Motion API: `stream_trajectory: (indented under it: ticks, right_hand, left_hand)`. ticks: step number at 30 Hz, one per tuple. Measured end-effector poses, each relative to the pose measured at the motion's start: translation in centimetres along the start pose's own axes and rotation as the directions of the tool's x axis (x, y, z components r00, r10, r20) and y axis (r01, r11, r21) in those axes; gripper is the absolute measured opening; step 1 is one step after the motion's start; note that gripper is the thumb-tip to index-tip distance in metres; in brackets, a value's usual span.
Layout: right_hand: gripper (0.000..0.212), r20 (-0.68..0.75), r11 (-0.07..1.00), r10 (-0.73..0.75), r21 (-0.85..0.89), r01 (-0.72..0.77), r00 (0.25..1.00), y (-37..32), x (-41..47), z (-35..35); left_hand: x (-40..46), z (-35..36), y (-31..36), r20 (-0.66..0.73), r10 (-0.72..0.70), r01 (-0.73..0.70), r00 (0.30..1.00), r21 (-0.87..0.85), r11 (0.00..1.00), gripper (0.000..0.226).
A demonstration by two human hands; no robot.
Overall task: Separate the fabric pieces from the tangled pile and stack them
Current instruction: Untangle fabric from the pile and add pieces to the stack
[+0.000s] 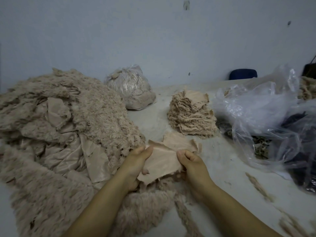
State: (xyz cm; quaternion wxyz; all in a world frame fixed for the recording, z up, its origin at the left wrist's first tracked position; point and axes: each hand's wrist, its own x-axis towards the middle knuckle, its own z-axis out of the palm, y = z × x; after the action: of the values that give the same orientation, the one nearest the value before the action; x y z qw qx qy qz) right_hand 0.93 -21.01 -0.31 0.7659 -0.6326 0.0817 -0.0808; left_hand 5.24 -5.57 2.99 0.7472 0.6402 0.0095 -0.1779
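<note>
You hold one fabric piece (162,161) up in front of you, just above the near edge of the pile (56,134). Your left hand (136,161) grips its left edge, thumb on top and fingers curled behind. Your right hand (191,161) pinches the right edge between thumb and bent fingers. The piece hangs stretched between the two hands, smooth side toward you. Whether its lower edge is free of the fluffy stuff under it, you cannot tell from here.

The stack (191,113) stands well apart from your hands, farther back on the table (222,168) and a little to the right. It is already tall, many layers deep, with a flat piece on top, so a good share of the work looks done.

Much is left, though. The pile on your left is large, spreading from the wall (153,31) down to the near edge, with smooth and fluffy sides jumbled together. By that measure you are probably somewhere in the middle, not near the end.

A tied bag (131,89) sits behind the pile, and loose clear plastic (265,103) lies to the right of the stack. Fluff strips (259,187) lie scattered on the table near your right arm.
</note>
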Motion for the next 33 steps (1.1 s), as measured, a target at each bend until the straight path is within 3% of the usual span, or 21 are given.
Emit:
stream_trajectory:
  ticks: [2, 3, 5, 8, 11, 13, 15, 18, 20, 22, 25, 28, 31, 33]
  right_hand:
    - [0.029, 0.035, 0.989, 0.071, 0.124, -0.074, 0.997, 0.0, -0.1, 0.3]
    - [0.033, 0.045, 0.981, 0.086, 0.171, -0.093, 0.995, 0.0, -0.1, 0.3]
    - [0.036, 0.052, 0.970, 0.068, 0.232, -0.079, 0.996, -0.5, -0.4, 0.4]
    - [0.033, 0.061, 0.971, 0.026, 0.236, -0.040, 0.998, -0.7, -0.4, 0.4]
    - [0.034, 0.094, 0.983, 0.015, 0.181, -0.032, 0.995, -0.6, -0.6, 0.8]
    - [0.038, 0.094, 0.975, 0.011, 0.222, -0.032, 0.996, -0.6, -0.7, 1.1]
    - [0.043, 0.151, 0.972, 0.019, 0.230, -0.054, 0.988, -0.7, -0.8, 0.9]
    - [0.044, 0.295, 0.974, 0.087, 0.176, -0.143, 0.952, -0.5, -1.2, 1.0]
    - [0.038, 0.228, 0.965, 0.100, 0.214, -0.150, 0.969, -0.3, -0.9, 0.9]
    - [0.026, 0.080, 0.974, 0.044, 0.218, -0.060, 0.996, -0.8, 0.1, 0.5]
    - [0.024, -0.155, 0.994, -0.107, -0.016, 0.105, 0.982, -2.1, 2.5, -1.0]
    - [0.030, -0.274, 0.964, -0.222, -0.204, 0.169, 0.936, -2.8, 5.2, -2.2]
    - [0.030, -0.320, 0.858, -0.284, -0.506, 0.090, 0.904, -2.8, 6.9, -3.4]
    - [0.024, -0.368, 0.807, -0.288, -0.590, 0.017, 0.884, -2.6, 6.5, -3.8]
  left_hand:
    - [-0.3, 0.3, 0.0, 0.108, -0.075, 0.088, 0.991, -0.118, 0.989, 0.037]
    - [-0.4, 0.3, -0.1, 0.195, -0.103, 0.121, 0.975, -0.081, 0.989, 0.046]
    - [-0.7, 0.3, -0.1, 0.310, -0.125, 0.079, 0.943, 0.157, 0.984, 0.064]
    - [-0.5, 0.3, -0.1, 0.244, -0.014, -0.054, 0.970, 0.269, 0.962, 0.075]
    - [-0.3, 0.4, -0.5, 0.234, 0.086, -0.129, 0.968, 0.174, 0.976, 0.056]
    - [-0.3, 0.8, -1.1, 0.256, 0.115, -0.160, 0.960, 0.163, 0.974, 0.028]
    - [0.0, 1.1, -1.3, 0.167, 0.172, -0.195, 0.971, 0.136, 0.971, 0.003]
    - [0.7, 1.1, -1.1, 0.001, 0.223, -0.223, 0.975, 0.033, 0.974, 0.015]
    - [1.3, 1.1, -0.9, -0.020, 0.266, -0.264, 0.964, 0.065, 0.962, 0.018]
    - [2.5, 1.5, -0.5, -0.054, 0.316, -0.306, 0.947, 0.143, 0.941, 0.020]
    - [5.3, 2.6, 0.6, -0.118, 0.470, -0.411, 0.875, 0.334, 0.848, 0.019]
    - [8.0, 4.1, 0.8, -0.111, 0.566, -0.434, 0.817, 0.527, 0.730, 0.019]
    - [9.4, 4.7, 0.0, -0.061, 0.600, -0.405, 0.798, 0.682, 0.609, 0.027]
    - [9.7, 4.2, -0.1, -0.082, 0.534, -0.349, 0.841, 0.672, 0.653, 0.032]
